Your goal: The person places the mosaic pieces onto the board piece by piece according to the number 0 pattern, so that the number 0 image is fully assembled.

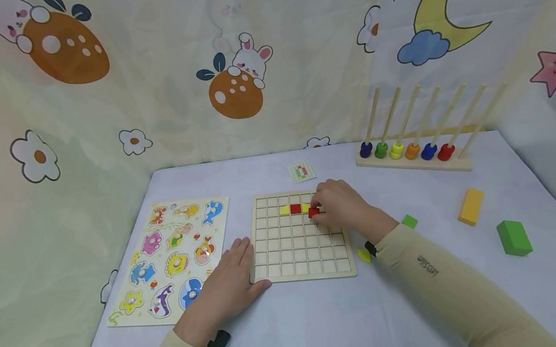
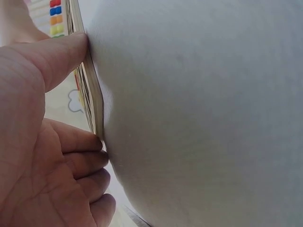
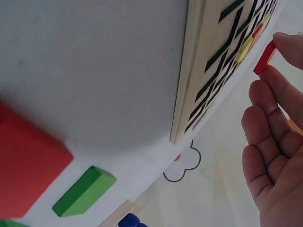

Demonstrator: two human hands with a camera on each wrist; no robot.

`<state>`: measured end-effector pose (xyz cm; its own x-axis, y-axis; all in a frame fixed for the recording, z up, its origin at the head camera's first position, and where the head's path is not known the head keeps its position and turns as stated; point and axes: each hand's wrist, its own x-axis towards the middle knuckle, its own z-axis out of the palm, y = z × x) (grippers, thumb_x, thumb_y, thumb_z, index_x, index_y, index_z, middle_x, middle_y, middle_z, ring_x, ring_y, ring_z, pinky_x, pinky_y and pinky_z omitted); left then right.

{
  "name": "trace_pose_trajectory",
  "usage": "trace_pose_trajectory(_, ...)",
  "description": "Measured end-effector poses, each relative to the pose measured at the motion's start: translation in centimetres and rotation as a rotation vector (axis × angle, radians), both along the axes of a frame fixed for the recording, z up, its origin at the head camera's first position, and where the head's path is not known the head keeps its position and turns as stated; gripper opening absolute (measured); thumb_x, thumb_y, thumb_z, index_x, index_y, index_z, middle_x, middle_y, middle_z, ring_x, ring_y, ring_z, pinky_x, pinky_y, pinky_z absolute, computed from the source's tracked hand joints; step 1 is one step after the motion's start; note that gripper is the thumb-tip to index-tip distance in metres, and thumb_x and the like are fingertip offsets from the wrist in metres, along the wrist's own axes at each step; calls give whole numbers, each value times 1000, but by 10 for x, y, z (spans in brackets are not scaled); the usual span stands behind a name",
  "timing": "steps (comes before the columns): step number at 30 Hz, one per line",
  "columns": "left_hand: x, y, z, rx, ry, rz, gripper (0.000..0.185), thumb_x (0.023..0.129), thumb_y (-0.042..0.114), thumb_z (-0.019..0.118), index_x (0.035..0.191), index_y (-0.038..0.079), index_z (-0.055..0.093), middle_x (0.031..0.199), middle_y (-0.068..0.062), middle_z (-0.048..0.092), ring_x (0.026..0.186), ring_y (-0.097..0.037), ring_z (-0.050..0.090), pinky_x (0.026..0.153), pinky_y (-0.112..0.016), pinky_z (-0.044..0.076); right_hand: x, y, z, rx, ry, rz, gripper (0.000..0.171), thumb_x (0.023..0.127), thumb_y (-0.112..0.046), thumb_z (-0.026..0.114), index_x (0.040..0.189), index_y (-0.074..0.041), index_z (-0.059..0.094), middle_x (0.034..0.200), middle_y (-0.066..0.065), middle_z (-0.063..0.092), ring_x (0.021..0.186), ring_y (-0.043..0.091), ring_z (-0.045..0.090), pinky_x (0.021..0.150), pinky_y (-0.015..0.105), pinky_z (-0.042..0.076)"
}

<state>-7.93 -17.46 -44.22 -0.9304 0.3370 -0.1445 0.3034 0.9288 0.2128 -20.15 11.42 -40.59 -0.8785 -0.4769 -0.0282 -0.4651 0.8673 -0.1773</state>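
Observation:
A wooden grid board (image 1: 299,251) lies flat on the white table. In one of its upper rows sit a red square tile (image 1: 295,209) and yellow pieces (image 1: 284,210) on either side of it. Over that row my right hand (image 1: 338,204) pinches another red square tile (image 3: 265,57) between thumb and forefinger, tilted and raised off the board in the right wrist view. My left hand (image 1: 230,279) rests at the board's lower left corner, fingers extended along the left side. Its thumb (image 2: 71,47) touches the board's edge in the left wrist view.
An animal puzzle board (image 1: 165,266) lies to the left. Behind the grid stands a small pattern card (image 1: 301,172); back right is a peg rack (image 1: 413,164) with coloured beads. An orange block (image 1: 470,207), green block (image 1: 514,238), green piece (image 1: 409,221) and yellow piece (image 1: 364,255) lie right.

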Motion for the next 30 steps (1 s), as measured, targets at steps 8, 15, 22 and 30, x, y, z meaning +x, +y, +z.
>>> trace_pose_trajectory(8, 2, -1, -1, 4, 8, -11, 97, 95, 59, 69, 161, -2, 34, 173, -17, 28, 163, -35, 21, 132, -51, 25, -1, -8, -5, 28, -2, 26, 19, 90, -33, 81, 98, -16, 82, 87, -3, 64, 87, 19, 53, 83, 36, 46)
trace_pose_trajectory(15, 2, -1, -1, 0, 7, -15, 96, 95, 59, 69, 161, -1, 34, 173, -17, 28, 163, -34, 21, 132, -51, 25, 0, -13, -8, 52, 1, 35, 14, 90, -31, 79, 92, -17, 80, 83, -3, 60, 84, 20, 50, 80, 36, 42)
trace_pose_trajectory(22, 1, -1, -1, -12, 8, -14, 97, 95, 60, 69, 162, -1, 34, 173, -17, 27, 163, -34, 21, 133, -51, 25, -1, -15, -10, 50, 29, 62, 12, 89, -29, 80, 87, -17, 78, 82, -3, 59, 81, 19, 50, 77, 35, 43)
trace_pose_trajectory(30, 1, 0, 1, -9, 2, -5, 97, 95, 59, 69, 161, -2, 33, 173, -17, 27, 163, -35, 21, 132, -52, 25, 0, -16, -8, 39, 36, 60, 12, 89, -27, 80, 93, -15, 82, 89, -2, 65, 87, 19, 54, 85, 38, 48)
